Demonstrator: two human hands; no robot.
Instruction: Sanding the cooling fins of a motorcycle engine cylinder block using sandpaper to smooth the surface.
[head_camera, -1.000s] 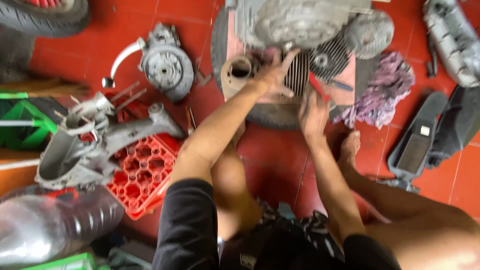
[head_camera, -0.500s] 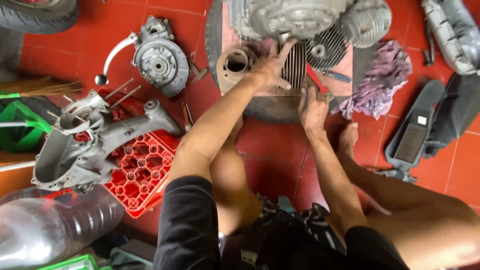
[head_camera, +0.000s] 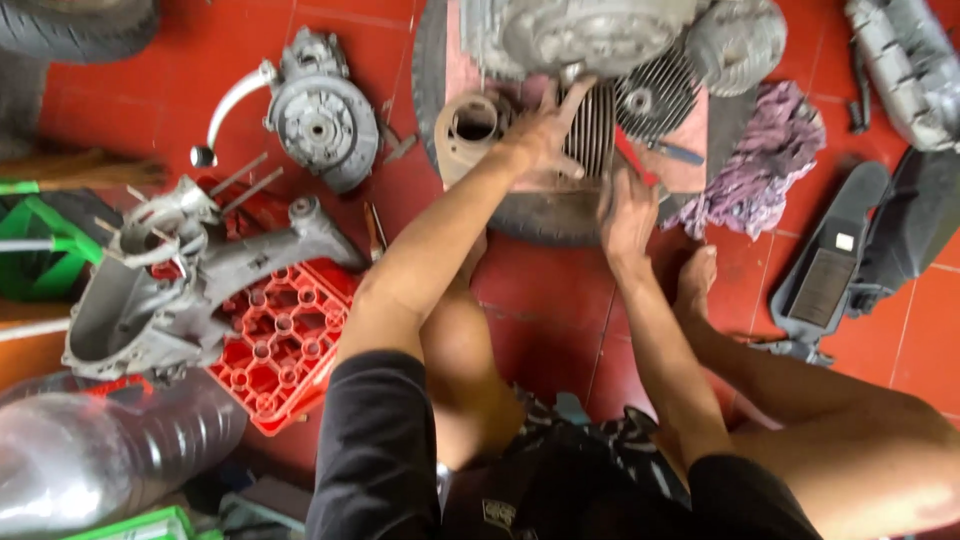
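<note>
Left hand (head_camera: 545, 135) lies open, flat on the finned grey metal engine cylinder (head_camera: 590, 125), far centre on the black tyre (head_camera: 520, 215). Right hand (head_camera: 628, 215) open beside it. Step: steadying the cylinder; next needs firm grip.

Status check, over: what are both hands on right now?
Left hand spread flat on finned engine cylinder. Right hand resting on tyre below it. Red-handled tool and purple rag lying close by.

The finned grey cylinder (head_camera: 592, 128) lies on a pink board (head_camera: 690, 150), just beside a brown round part (head_camera: 468, 125).
</note>
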